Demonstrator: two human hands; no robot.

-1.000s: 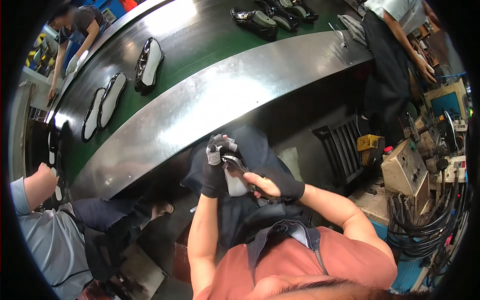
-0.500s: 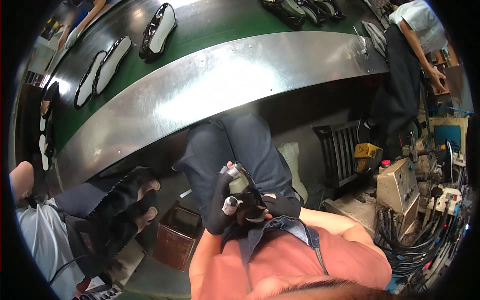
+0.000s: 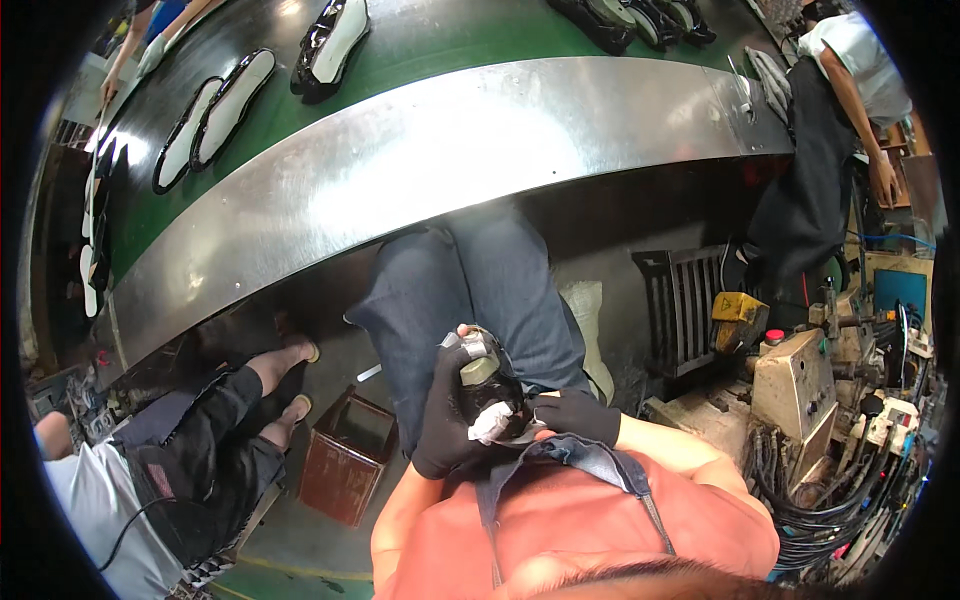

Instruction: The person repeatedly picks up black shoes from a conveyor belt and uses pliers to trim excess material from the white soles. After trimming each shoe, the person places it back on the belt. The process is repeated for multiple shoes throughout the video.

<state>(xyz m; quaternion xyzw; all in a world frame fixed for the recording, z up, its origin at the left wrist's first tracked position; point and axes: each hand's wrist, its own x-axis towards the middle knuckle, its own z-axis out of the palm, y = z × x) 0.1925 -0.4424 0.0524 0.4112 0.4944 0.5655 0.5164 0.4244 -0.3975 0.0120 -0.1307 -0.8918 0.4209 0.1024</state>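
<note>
In my lap, above the dark trousers, sits a glossy black shoe upper (image 3: pixel 481 402) with an olive-coloured block, apparently a shoe last (image 3: pixel 478 371), showing at its far end. My left hand (image 3: pixel 446 414), in a dark glove with whitish tape on the fingertips, wraps round the shoe's left side. Its taped thumb presses across the near part of the shoe. From the right, my right hand (image 3: pixel 575 415), also dark-gloved, grips the shoe's near right side with bent fingers. The underside of the shoe and some fingertips are hidden.
Ahead runs a green conveyor belt (image 3: pixel 430 45) behind a metal ledge (image 3: pixel 420 150), carrying several black shoes (image 3: pixel 233 110) with pale soles. A brown box (image 3: pixel 345 460) stands left on the floor. A machine with cables (image 3: pixel 795 380) is at right. People are at both sides.
My right hand has shifted slightly right, showing more of its glove. My left thumb has moved rightward and nearer across the shoe. The person at left has moved their legs.
</note>
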